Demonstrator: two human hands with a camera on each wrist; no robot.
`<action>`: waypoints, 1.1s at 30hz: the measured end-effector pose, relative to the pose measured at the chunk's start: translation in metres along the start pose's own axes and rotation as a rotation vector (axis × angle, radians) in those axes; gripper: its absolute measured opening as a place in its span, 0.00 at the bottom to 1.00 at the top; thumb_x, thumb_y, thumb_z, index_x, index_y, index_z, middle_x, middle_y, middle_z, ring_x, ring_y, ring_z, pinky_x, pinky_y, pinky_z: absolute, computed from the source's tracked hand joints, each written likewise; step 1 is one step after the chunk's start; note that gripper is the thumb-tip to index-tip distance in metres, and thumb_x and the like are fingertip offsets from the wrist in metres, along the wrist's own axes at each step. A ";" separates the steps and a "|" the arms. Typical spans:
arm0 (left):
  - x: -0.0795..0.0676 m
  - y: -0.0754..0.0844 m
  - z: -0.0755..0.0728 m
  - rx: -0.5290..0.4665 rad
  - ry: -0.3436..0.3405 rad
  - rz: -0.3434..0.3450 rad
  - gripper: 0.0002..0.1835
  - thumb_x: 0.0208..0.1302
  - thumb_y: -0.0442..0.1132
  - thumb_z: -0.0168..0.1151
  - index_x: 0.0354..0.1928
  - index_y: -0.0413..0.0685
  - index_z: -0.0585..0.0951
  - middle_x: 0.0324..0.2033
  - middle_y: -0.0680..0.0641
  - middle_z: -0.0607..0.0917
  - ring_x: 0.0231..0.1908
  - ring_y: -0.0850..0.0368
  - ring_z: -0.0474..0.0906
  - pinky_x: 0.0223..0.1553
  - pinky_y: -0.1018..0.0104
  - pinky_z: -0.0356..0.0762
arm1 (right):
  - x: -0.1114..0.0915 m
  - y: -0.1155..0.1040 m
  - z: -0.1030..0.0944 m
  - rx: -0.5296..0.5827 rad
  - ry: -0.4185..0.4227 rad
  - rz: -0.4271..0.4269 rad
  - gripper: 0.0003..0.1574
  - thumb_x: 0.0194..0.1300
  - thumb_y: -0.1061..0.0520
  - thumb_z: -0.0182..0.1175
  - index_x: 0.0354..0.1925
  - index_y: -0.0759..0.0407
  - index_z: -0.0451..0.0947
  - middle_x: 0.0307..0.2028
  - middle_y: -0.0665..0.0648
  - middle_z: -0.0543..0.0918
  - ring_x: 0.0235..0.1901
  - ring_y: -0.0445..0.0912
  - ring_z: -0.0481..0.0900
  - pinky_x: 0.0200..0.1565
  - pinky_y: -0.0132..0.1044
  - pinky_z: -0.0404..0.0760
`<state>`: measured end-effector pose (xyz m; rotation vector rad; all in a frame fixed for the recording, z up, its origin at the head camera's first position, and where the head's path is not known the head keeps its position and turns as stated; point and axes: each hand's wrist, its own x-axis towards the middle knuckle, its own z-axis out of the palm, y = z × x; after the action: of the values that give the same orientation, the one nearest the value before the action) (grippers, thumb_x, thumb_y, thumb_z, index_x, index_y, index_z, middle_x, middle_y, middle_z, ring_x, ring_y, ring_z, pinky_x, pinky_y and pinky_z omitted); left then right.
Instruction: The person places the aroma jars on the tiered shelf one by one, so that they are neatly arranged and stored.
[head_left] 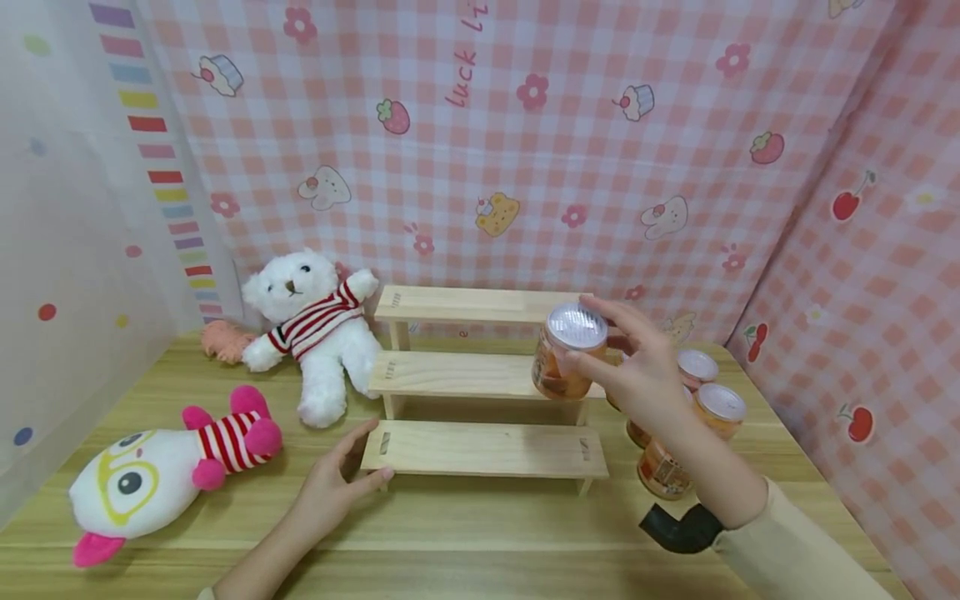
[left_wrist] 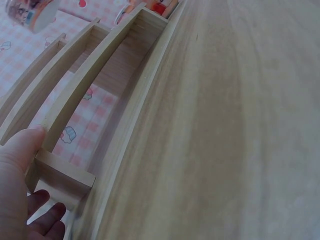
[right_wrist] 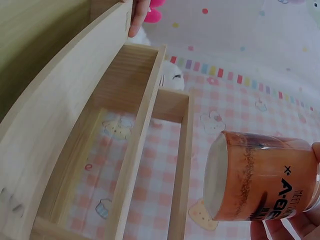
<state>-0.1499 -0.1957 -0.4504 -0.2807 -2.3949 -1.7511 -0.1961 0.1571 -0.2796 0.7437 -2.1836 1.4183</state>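
Right of the pink-and-white plush toy [head_left: 150, 482], the left hand [head_left: 327, 490] grips the wooden shelf [head_left: 487, 450] by its lowest step's left end, while a jar [head_left: 562, 362] (orange, clear-lidded) is held up in the right hand [head_left: 642, 367] before the upper steps' right end, left of more jars [head_left: 665, 471].

Wood-grain table [head_left: 480, 542]: three-tier wooden stand [head_left: 487, 448], toward back edge; white plush bear [head_left: 318, 329], near back left corner; pink-and-white plush toy [head_left: 161, 483], near left edge; lidded jars [head_left: 663, 473], toward right edge.
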 end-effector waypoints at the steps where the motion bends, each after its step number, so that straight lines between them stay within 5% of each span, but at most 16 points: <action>1: 0.000 0.000 0.000 0.000 0.000 0.000 0.38 0.55 0.34 0.72 0.67 0.37 0.66 0.55 0.36 0.77 0.59 0.45 0.68 0.63 0.52 0.61 | 0.003 -0.001 0.004 0.007 -0.004 -0.008 0.37 0.52 0.67 0.71 0.61 0.61 0.73 0.55 0.56 0.76 0.50 0.45 0.74 0.48 0.31 0.77; 17: 0.002 -0.004 -0.001 0.014 0.001 -0.013 0.40 0.54 0.35 0.73 0.67 0.37 0.65 0.55 0.38 0.78 0.59 0.46 0.69 0.62 0.54 0.61 | 0.048 -0.021 0.066 0.111 -0.091 0.004 0.34 0.55 0.63 0.70 0.61 0.60 0.73 0.56 0.54 0.76 0.51 0.46 0.72 0.47 0.43 0.78; 33: 0.001 -0.002 -0.001 0.022 -0.008 -0.019 0.40 0.54 0.37 0.73 0.68 0.38 0.65 0.57 0.37 0.76 0.60 0.45 0.67 0.63 0.52 0.60 | 0.089 -0.016 0.104 0.088 -0.087 0.093 0.34 0.59 0.58 0.68 0.64 0.57 0.71 0.56 0.52 0.74 0.48 0.45 0.72 0.46 0.38 0.78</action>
<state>-0.1517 -0.1976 -0.4518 -0.2631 -2.4293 -1.7334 -0.2603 0.0380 -0.2536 0.7566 -2.2603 1.5642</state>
